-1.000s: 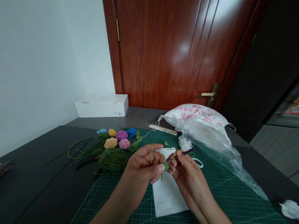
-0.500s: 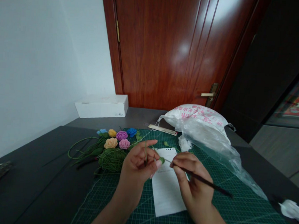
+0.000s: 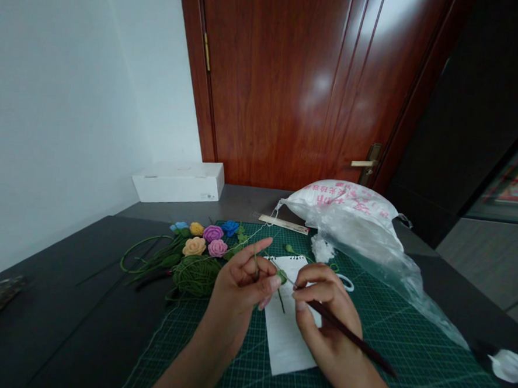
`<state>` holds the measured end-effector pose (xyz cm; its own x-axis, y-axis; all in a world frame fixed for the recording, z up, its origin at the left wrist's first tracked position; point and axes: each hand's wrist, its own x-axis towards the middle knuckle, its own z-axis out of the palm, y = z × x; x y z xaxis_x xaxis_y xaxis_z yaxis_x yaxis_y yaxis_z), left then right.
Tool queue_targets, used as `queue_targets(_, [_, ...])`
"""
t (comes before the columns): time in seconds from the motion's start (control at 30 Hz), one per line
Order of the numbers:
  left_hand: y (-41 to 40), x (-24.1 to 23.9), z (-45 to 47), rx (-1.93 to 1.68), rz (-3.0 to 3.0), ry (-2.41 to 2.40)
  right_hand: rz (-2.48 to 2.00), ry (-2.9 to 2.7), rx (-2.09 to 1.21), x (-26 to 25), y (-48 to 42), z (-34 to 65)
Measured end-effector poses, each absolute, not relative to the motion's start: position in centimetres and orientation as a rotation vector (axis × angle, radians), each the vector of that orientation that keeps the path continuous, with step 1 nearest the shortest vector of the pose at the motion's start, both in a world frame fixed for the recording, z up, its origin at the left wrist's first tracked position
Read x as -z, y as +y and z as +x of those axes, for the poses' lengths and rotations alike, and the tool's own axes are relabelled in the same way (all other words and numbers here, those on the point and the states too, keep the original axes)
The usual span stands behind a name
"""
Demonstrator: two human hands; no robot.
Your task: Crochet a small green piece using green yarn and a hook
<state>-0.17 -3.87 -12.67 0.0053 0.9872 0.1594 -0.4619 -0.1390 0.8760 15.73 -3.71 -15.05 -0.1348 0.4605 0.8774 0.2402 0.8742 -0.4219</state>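
L hand [image 3: 240,286] pinches small green crochet pc [image 3: 282,275]; R hand [image 3: 331,309] grips dark-handled hook [image 3: 376,358] against it, above white paper [image 3: 291,345]; green yarn [image 3: 196,277] at left.

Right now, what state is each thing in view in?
Left hand, pinching small green yarn piece
Yarn piece, loose end hanging
Right hand, holding slim tool with dark handle
Tool, tilted, at yarn piece
Dark green yarn skein, loosely bundled
Colourful crocheted flowers, lying together
White paper sheet, flat, partly hidden
White cardboard box, closed
Reddish wooden door, shut
Pink-printed white plastic bag, bulging
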Motion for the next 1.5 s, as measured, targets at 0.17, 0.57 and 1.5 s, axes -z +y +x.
queue_targets(0.17, [-4.1, 12.5, -0.4, -1.555, 1.176, 0.860, -0.583, -1.648, -0.345, 15.3, -3.9, 16.2])
queue_targets(0.57, [-3.6, 13.0, -0.5, -1.348, 1.019, 0.568, -0.560, -1.088, -1.248, 15.6, -2.5, 15.1])
queue_targets(1.5, [-3.8, 13.4, 0.0, -1.367, 0.914, 0.598, -0.558, -1.096, -0.969, 16.1, -3.3, 14.2])
